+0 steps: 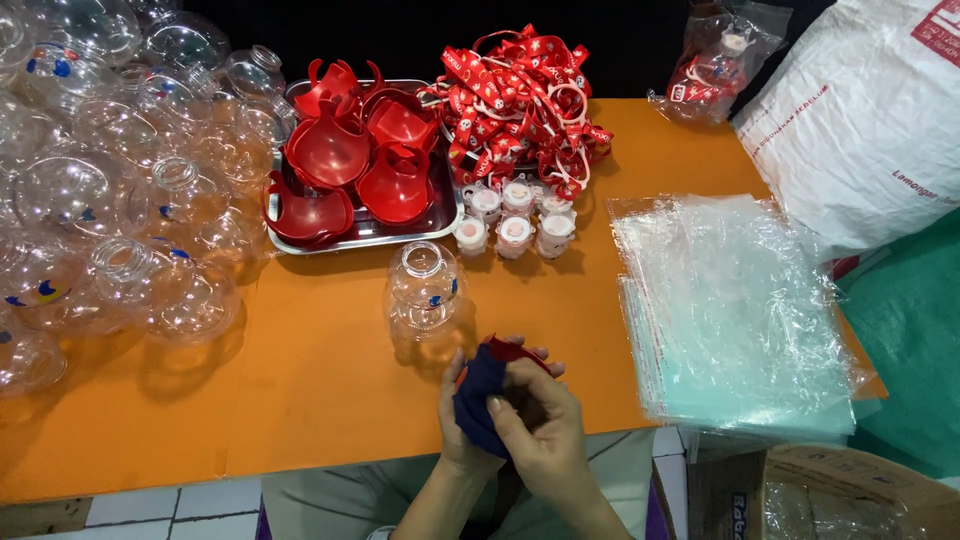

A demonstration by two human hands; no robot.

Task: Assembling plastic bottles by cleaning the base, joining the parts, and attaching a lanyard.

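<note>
Both hands were closed around a red cup part [512,352] and a dark blue cloth [478,400], the left hand [462,420] under, the right hand [540,430] on top. A clear bottle [423,288] stood upright just beyond them (a bit nearer the left). Clear bags [735,310] lay flat to the right on the orange worktop [300,400].

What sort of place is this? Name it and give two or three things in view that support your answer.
Probably a small packing or assembly bench. The orange table holds a heap of identical clear plastic bottles, a metal tray of red parts, and a stack of clear plastic bags.
</note>
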